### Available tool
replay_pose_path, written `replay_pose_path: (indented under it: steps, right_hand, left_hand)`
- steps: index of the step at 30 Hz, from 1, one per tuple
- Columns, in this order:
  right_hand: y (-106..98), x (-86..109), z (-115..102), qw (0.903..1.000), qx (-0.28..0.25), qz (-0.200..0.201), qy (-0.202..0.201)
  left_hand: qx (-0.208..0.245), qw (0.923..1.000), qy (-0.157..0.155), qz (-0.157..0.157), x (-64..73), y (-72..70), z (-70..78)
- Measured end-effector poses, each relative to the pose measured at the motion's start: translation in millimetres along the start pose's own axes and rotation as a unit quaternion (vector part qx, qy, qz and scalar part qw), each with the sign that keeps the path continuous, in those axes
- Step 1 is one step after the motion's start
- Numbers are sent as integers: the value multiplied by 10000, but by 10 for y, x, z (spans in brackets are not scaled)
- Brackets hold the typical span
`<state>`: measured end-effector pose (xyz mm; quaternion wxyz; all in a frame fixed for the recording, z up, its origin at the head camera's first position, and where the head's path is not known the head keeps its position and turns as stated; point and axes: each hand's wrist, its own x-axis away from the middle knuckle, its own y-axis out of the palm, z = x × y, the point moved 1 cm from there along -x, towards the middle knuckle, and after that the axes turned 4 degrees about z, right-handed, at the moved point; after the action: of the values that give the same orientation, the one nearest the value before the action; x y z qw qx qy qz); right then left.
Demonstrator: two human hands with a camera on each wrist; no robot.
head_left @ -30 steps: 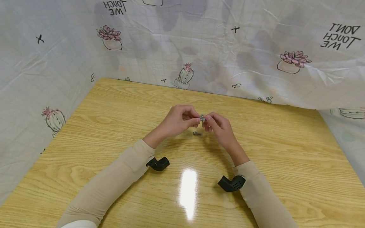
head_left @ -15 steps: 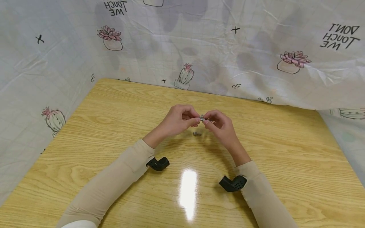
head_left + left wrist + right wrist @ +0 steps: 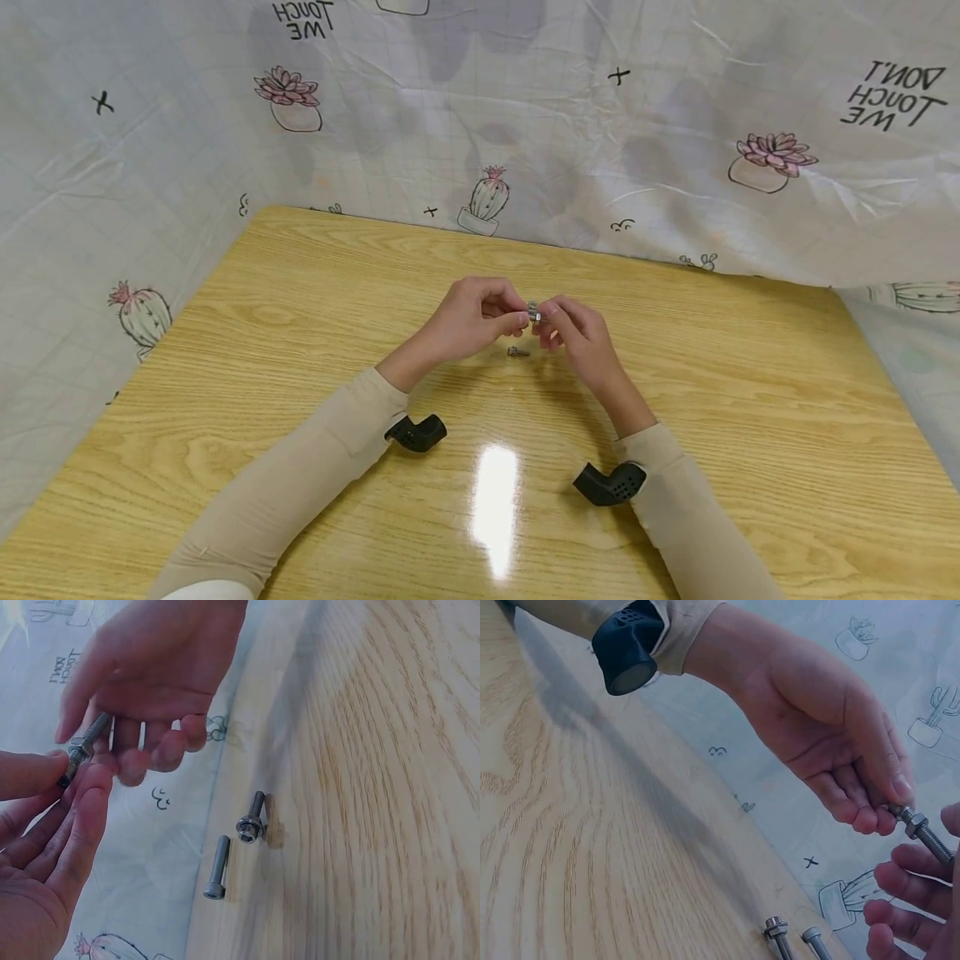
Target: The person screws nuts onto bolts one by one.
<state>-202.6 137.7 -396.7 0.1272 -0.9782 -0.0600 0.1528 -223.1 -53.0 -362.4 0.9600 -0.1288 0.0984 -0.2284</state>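
Between my hands is a metal bolt (image 3: 935, 842) with a hex nut (image 3: 81, 747) on its thread. My left hand (image 3: 476, 321) pinches the bolt near its head, which the fingertips mostly hide. At the threaded end, my right hand (image 3: 581, 333) has thumb and fingers on either side of the shank, lightly pinching it just beyond the nut. Below the hands lies a socket-head bolt with a ring-like part by its head (image 3: 248, 828). Beside it in the left wrist view rests a plain socket-head bolt (image 3: 217, 870).
A wood-grain table (image 3: 337, 500) spreads under both arms, with a bright glare patch in front. A printed cloth (image 3: 570, 125) hangs along its back and sides. Black wrist cameras (image 3: 611, 483) sit on both sleeves.
My right fingers shifted forward and back around the nut and threaded end. Half a second ago the bolt's tip showed past the thumb; now the fingers cover it. My left hand barely moved.
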Motion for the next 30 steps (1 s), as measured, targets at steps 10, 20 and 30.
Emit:
replay_pose_path:
  steps: [10,20,30]
  right_hand:
    - [2,19,-49,9990,-328,-19,-308]
    - [-2,14,-21,9992,-315,-81,-250]
    - [4,7,-23,9999,63,27,-143]
  left_hand:
    - [-42,10000,25,7,-1,-16,-15]
    - [-22,10000,-6,1,-2,-4,-4]
    - [-11,10000,-4,32,-14,7,16]
